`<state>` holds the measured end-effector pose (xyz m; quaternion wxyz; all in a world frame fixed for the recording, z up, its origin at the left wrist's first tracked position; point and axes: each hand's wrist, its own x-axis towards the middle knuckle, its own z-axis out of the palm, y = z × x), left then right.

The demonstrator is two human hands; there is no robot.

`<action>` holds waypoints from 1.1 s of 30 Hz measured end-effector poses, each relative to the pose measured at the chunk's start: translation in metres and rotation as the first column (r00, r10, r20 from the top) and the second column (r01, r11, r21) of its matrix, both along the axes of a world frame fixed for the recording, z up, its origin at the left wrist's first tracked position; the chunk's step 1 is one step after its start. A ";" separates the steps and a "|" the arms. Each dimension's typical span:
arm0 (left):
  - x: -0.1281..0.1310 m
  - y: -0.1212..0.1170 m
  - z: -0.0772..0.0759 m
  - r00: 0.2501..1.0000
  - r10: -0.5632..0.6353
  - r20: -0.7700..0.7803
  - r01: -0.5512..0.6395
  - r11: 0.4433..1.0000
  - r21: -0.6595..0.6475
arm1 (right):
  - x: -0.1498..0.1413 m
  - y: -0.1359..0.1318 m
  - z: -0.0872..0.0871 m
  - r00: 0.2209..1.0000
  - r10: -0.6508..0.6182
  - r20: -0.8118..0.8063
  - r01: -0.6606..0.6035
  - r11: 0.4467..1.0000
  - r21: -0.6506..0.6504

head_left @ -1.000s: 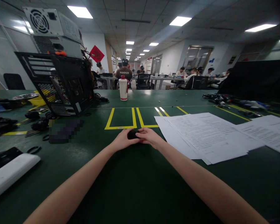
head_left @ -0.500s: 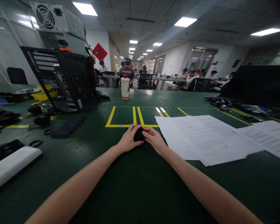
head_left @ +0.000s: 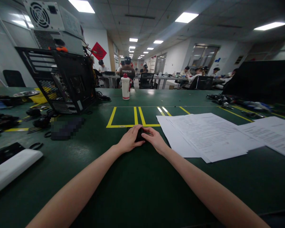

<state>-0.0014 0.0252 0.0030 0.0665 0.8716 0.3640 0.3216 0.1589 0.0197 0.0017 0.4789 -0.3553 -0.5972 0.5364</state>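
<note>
Both my hands meet around a small black object (head_left: 139, 136) over the green table, just on the near side of the yellow tape lines. My left hand (head_left: 130, 139) curls round its left side, thumb below and fingers over the top. From the right, the fingertips of my right hand (head_left: 154, 139) pinch its edge. The fingers cover much of the object, and its kind cannot be made out. White printed sheets (head_left: 204, 134) lie on the table to the right of my right hand.
At the left stand a black computer case (head_left: 61, 82) and, on top, metal power supplies (head_left: 54, 19). A white tumbler (head_left: 125, 88) with a red lid is behind the yellow tape (head_left: 121, 126). A white bar-shaped object (head_left: 16, 171) lies near left. People sit at far desks.
The view has shifted slightly, so the background sits a little differently. My hands stay around the black object, which seems slightly turned between my fingers.
</note>
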 end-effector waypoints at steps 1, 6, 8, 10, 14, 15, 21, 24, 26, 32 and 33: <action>0.000 0.000 0.000 1.000 0.006 -0.017 -0.006 1.000 0.009 | 0.000 -0.001 0.000 1.000 0.002 -0.001 -0.002 1.000 0.008; -0.001 -0.003 0.001 0.989 0.104 -0.107 -0.099 0.994 0.053 | -0.002 -0.004 0.003 0.999 0.020 -0.031 -0.019 0.999 0.032; -0.002 -0.005 0.001 0.982 0.143 -0.122 -0.134 0.988 0.075 | -0.003 -0.006 0.005 0.999 0.030 -0.032 -0.029 0.999 0.030; -0.002 -0.006 0.001 0.983 0.132 -0.125 -0.121 0.988 0.097 | -0.003 -0.008 0.006 0.999 0.029 -0.024 -0.028 0.999 0.025; -0.003 -0.005 0.000 0.993 0.052 -0.107 -0.044 0.996 0.071 | -0.004 -0.008 0.003 1.000 0.013 -0.009 -0.013 0.999 0.039; -0.003 -0.004 0.000 0.994 0.042 -0.100 -0.037 0.998 0.058 | -0.004 -0.007 0.002 1.000 0.002 -0.008 -0.002 0.999 0.050; -0.003 -0.002 0.000 0.996 0.039 -0.077 -0.036 0.999 0.039 | -0.006 -0.001 -0.006 0.994 -0.105 0.038 0.101 0.990 0.099; -0.003 -0.001 0.000 0.997 0.038 -0.070 -0.035 0.999 0.036 | -0.006 0.001 -0.006 0.993 -0.110 0.049 0.105 0.991 0.084; -0.002 -0.001 -0.001 0.997 0.043 -0.065 -0.041 0.999 0.032 | -0.005 0.002 -0.006 0.992 -0.105 0.064 0.102 0.994 0.038; -0.002 -0.002 -0.001 0.996 0.058 -0.064 -0.057 0.998 0.019 | -0.002 -0.006 0.002 0.997 -0.022 0.078 0.017 0.998 0.061; -0.002 -0.002 -0.001 0.996 0.059 -0.065 -0.058 0.998 0.019 | -0.001 -0.008 0.004 0.996 -0.017 0.084 0.011 0.997 0.077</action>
